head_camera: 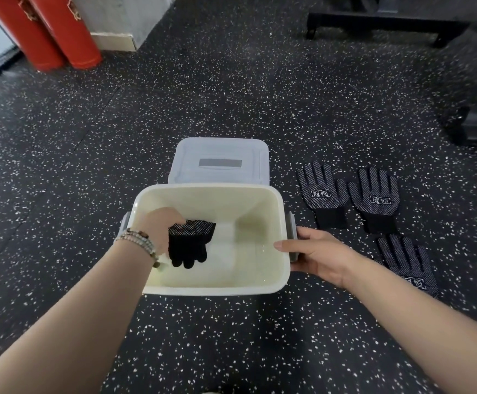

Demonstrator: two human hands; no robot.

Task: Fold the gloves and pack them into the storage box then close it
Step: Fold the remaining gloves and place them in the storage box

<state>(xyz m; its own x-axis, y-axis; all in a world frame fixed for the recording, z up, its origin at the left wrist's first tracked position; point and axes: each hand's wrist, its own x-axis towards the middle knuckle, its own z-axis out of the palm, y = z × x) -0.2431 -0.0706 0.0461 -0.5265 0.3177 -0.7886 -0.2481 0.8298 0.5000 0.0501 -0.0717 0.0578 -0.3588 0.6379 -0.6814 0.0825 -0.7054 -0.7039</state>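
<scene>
My left hand [162,227] holds the folded glove [189,243] inside the storage box [211,290]; my right hand [314,255], gripping its rim, is nearer the three flat gloves [375,197] (fingers pointing away).

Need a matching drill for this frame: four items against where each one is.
1 folded glove
2 lid
3 flat gloves
4 right hand

A on the floor, right of the storage box
B grips the box's right edge
C held by the left hand inside the box
D on the floor beyond the box

Pairs: 1-C, 2-D, 3-A, 4-B
</scene>
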